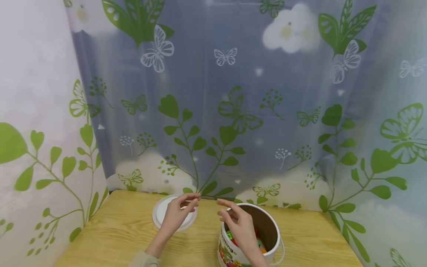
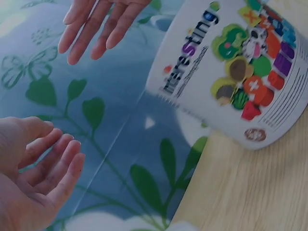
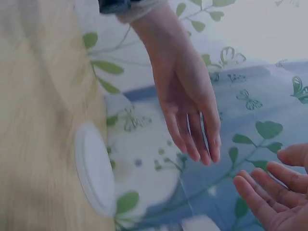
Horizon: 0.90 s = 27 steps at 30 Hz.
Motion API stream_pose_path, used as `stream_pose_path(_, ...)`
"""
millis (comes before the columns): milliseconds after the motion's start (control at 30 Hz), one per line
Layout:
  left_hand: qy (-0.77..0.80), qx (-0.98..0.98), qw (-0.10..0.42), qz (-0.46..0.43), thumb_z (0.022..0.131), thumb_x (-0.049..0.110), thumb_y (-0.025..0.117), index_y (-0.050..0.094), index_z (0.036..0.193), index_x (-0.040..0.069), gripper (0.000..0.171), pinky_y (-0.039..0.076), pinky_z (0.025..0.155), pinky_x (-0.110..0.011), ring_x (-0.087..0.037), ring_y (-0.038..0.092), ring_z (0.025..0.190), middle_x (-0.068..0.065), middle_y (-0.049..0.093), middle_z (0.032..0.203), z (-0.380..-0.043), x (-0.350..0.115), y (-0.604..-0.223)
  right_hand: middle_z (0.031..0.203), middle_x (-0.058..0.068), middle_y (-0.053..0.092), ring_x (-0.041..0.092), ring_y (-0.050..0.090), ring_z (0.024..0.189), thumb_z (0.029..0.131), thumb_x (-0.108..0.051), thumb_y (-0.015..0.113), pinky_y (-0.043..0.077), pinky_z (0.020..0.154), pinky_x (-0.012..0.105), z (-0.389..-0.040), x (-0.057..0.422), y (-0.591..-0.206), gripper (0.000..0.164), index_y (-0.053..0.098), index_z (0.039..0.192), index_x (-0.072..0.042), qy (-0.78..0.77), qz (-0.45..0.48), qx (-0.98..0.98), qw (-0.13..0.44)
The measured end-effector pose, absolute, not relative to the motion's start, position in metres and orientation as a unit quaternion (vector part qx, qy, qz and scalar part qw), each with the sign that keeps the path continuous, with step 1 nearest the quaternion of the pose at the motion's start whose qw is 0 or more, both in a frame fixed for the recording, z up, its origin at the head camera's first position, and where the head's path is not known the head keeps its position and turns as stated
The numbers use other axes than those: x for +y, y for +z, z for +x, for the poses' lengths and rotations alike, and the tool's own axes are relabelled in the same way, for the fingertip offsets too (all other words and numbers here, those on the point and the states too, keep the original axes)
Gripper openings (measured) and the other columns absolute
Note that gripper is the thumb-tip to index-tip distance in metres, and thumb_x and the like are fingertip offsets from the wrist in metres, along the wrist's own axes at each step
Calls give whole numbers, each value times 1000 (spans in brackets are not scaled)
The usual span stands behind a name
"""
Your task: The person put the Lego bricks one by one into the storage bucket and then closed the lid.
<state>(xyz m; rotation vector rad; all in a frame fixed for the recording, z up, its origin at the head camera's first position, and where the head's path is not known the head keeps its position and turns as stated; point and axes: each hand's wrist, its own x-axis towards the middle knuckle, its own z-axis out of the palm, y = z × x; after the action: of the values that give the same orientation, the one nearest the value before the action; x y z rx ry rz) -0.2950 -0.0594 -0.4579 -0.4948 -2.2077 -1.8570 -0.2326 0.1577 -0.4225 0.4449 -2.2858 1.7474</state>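
Both hands are raised above the table with a gap between them, fingertips facing each other. The left hand hovers over a round white lid that lies flat on the table; its fingers are loosely bent around nothing. Over the near left rim of a white bucket is the right hand, its fingers relaxed and holding nothing. Inside the bucket several colourful pieces in red, green and orange are partly hidden by the right hand. In the left wrist view the bucket's side shows printed fruit and the word "interesting".
The light wooden table carries the lid on the left and the bucket on the right. A white handle hangs at the bucket's right side. Behind the table hangs a curtain with leaves and butterflies.
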Motion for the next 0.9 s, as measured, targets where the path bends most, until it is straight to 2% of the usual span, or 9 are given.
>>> stream_pose_path(133,-649,-742,116,-124,99,18,67,71,120,2,27,61,78,-25,-22,71,97,-14,72,115,-297,-80,-461,129,18,66,24,73,96,102,-24,63,61,79,27,-240,130,-432,34,67,131,-6,632,174,-750,88)
stream_pose_path(300,-653,-744,130,-54,99,14,67,71,119,-1,26,62,77,-27,-26,72,97,-19,72,114,-302,-102,-474,128,26,64,35,72,94,102,-17,63,63,76,30,-254,102,-454,37,62,133,3,658,177,-729,60)
stream_pose_path(533,-574,-801,168,29,97,5,67,72,111,-5,18,61,67,-24,-30,74,90,-23,73,107,-314,-136,-514,123,30,63,39,71,91,102,-5,60,63,72,33,-271,80,-490,37,57,134,13,673,134,-726,49)
stream_pose_path(633,-533,-825,177,54,96,6,66,71,110,-7,20,60,66,-27,-31,73,87,-24,72,104,-317,-150,-529,123,31,62,39,71,90,101,-3,59,63,72,33,-276,74,-502,37,55,133,15,673,104,-731,40)
stream_pose_path(900,-457,-871,165,79,96,13,65,66,116,-12,32,57,74,-43,-37,68,89,-24,71,100,-322,-170,-552,126,40,55,39,71,91,102,-2,53,63,79,41,-287,66,-533,42,46,135,23,674,38,-737,16)
